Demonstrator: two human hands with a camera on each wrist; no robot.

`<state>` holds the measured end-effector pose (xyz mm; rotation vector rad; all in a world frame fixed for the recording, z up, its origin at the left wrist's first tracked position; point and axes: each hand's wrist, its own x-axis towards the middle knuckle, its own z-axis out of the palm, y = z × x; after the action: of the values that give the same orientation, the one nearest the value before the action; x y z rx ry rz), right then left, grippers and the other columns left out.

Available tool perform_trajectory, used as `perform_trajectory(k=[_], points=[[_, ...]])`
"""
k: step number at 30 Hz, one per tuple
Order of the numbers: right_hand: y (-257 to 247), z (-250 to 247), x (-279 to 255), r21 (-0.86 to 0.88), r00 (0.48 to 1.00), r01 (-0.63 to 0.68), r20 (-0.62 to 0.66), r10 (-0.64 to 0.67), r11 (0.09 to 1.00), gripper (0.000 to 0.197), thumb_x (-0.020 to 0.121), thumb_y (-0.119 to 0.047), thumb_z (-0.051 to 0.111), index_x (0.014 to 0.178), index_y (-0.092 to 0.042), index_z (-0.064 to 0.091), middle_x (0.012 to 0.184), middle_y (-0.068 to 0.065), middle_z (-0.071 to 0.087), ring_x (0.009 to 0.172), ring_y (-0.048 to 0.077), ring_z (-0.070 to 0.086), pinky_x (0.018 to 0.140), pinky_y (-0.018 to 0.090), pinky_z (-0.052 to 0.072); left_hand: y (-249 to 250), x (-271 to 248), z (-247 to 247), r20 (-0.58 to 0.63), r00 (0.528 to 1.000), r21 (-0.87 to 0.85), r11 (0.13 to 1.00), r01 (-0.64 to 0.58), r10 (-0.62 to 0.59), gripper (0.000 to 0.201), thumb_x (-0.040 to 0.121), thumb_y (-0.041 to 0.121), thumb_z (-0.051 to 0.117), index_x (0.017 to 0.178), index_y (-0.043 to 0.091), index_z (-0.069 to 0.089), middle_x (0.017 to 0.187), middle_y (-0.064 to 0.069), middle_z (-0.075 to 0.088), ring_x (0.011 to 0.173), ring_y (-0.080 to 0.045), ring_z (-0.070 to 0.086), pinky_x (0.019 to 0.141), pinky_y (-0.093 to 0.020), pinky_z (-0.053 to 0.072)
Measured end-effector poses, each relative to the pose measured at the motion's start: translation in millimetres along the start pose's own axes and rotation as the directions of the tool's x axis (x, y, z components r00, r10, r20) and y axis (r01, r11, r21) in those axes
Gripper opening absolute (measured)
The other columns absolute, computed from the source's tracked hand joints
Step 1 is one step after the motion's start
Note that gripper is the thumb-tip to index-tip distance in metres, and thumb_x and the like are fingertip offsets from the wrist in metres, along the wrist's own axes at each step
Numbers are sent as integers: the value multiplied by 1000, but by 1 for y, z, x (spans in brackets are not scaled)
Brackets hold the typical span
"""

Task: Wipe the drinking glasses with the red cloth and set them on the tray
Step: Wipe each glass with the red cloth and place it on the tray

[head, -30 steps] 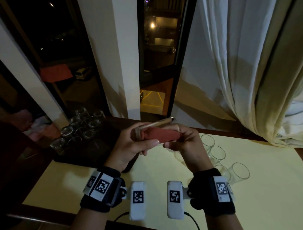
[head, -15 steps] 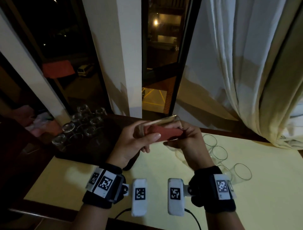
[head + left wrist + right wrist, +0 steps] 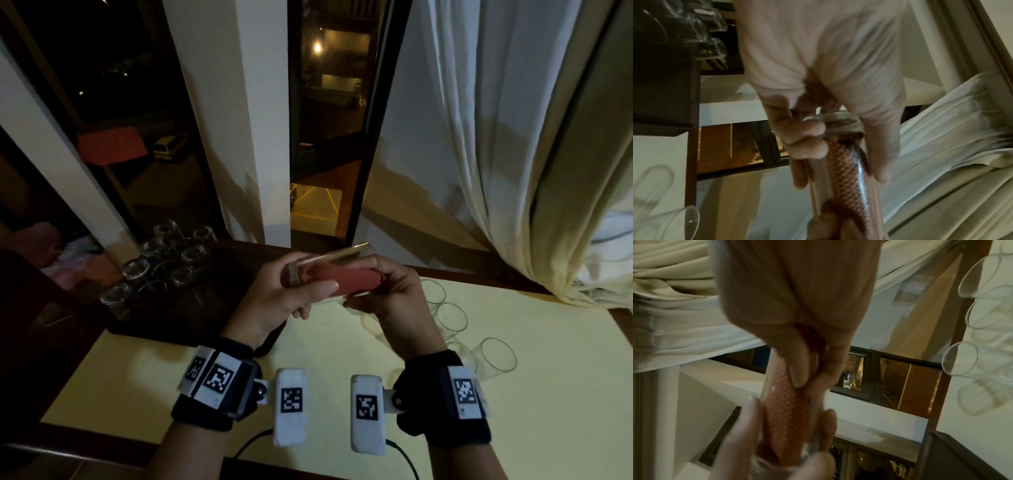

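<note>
A clear drinking glass lies on its side in the air above the table, with the red cloth stuffed inside it. My left hand grips the glass's thick base. My right hand holds the mouth end and pinches the red cloth where it goes into the glass. In the left wrist view the cloth shows through the glass wall. The dark tray sits at the left with several glasses standing on it.
Several more glasses lie on their sides on the pale yellow tabletop to the right of my hands, also in the right wrist view. A window and white curtain rise behind the table. A black cable runs by the front edge.
Both hands keep the same hold on the glass and cloth. The glass has shifted only slightly between them.
</note>
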<state>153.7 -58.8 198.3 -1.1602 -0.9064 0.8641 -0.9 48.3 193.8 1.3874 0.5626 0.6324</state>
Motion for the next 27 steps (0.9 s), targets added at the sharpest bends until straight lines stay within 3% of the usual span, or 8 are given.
perform_trajectory(k=[5, 8, 11, 14, 17, 19, 24, 27], points=[[-6, -4, 1, 8, 999, -43, 14, 43, 999, 37, 63, 1, 75, 99, -7, 70, 73, 3, 66, 58, 16, 54, 44, 26, 40, -7, -4, 2, -30, 982, 130, 975, -182, 187, 70, 58, 28, 95, 121, 28, 64, 114, 21, 68, 106, -6, 67, 80, -22, 56], [-9, 4, -2, 29, 995, 69, -72, -67, 997, 40, 52, 14, 64, 81, -12, 75, 67, 0, 68, 56, 13, 58, 45, 22, 42, -2, -6, 6, 16, 999, 45, 998, -40, 40, 68, 55, 41, 86, 119, 30, 63, 101, 11, 73, 81, -12, 70, 65, -24, 57], [-6, 11, -6, 34, 986, 108, -130, -102, 994, 45, 50, 20, 61, 66, -20, 76, 64, -4, 68, 57, 8, 61, 47, 22, 48, -1, -6, 9, -3, 999, -52, 998, 41, -41, 66, 55, 44, 82, 111, 12, 65, 77, -10, 66, 48, -14, 53, 44, -20, 42], [-4, 12, -9, 19, 994, 103, -42, -103, 994, 39, 53, 10, 67, 74, -22, 76, 73, -6, 67, 65, 9, 58, 52, 25, 48, 1, -7, 4, -14, 998, -23, 998, -63, 63, 62, 55, 37, 85, 111, 15, 67, 76, -1, 68, 55, -12, 59, 48, -19, 44], [-5, 9, -11, 21, 999, 6, 35, -7, 1000, 23, 70, -4, 74, 90, -17, 73, 79, -4, 66, 66, 12, 59, 49, 25, 47, -1, -9, -3, -24, 983, 97, 979, -178, 181, 68, 53, 28, 92, 116, 27, 65, 107, 17, 72, 99, -8, 69, 75, -19, 55], [-4, 8, -10, -23, 1000, -2, -18, 1, 1000, 25, 71, -12, 76, 96, -9, 71, 73, -3, 63, 57, 10, 53, 44, 22, 40, -5, -11, -2, -27, 977, 154, 966, -207, 213, 70, 55, 25, 93, 119, 28, 64, 113, 22, 69, 107, -7, 67, 81, -21, 55], [-6, 11, -12, -21, 993, 99, -54, -100, 995, 27, 56, 6, 70, 81, -4, 75, 68, 3, 69, 59, 13, 59, 54, 23, 48, -9, -15, 1, 64, 998, 87, 996, 19, -25, 74, 57, 43, 86, 123, 21, 60, 101, 2, 72, 80, -18, 68, 65, -26, 53], [-5, 13, -13, -20, 994, 108, -14, -108, 994, 29, 54, 9, 68, 79, -5, 73, 70, -1, 70, 64, 10, 61, 57, 24, 50, -6, -17, -4, 31, 1000, 117, 993, -10, 7, 65, 57, 43, 86, 114, 18, 67, 87, 2, 72, 69, -15, 64, 57, -25, 50]])
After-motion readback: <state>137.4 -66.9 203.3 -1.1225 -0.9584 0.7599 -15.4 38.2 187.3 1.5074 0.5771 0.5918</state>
